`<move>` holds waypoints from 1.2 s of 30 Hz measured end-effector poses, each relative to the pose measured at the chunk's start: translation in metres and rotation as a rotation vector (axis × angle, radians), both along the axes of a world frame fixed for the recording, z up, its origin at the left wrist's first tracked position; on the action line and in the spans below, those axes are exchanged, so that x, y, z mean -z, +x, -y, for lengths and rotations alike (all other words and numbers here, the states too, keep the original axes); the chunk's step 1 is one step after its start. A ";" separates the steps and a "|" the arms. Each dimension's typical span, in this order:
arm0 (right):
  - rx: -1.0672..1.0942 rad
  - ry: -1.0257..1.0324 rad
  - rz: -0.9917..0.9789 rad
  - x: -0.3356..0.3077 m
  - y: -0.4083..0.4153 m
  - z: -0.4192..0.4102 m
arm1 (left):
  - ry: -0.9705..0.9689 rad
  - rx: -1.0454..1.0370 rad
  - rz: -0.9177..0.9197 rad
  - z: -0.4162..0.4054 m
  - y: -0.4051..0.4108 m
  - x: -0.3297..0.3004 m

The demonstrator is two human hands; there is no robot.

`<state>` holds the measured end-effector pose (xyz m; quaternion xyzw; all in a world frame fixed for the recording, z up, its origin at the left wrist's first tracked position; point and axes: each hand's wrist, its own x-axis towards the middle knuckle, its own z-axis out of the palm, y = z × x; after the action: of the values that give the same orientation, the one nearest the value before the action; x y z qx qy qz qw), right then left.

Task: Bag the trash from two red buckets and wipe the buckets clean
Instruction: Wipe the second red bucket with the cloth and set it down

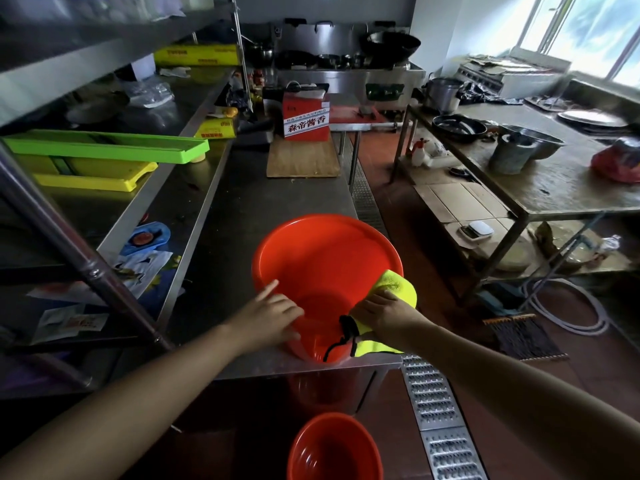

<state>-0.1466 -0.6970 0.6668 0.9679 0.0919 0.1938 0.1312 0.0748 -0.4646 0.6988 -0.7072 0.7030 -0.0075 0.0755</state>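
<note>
Head view, here's what you've got:
Bucket one: red bucket [322, 258] tipped toward you at the counter's [242, 209] near edge, by its right corner.
Your left hand [273, 311]: fingers straight and spread, pressing the bucket's left rim, gripping nothing.
Your right hand [382, 311]: fingers curled over the yellow cloth [398, 287], pushing it onto the right rim.
Bucket two: second red bucket [334, 448] on the floor below the counter's near edge, upright.
Further back: wooden board [303, 161] carrying a red box [306, 114].
</note>
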 end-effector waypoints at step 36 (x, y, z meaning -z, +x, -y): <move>0.064 0.096 -0.044 -0.009 0.015 -0.018 | -0.001 -0.005 -0.051 0.022 -0.034 0.001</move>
<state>-0.1314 -0.6791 0.6763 0.9795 0.0545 0.1722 0.0887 0.0408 -0.4869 0.6982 -0.7091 0.7027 0.0105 0.0572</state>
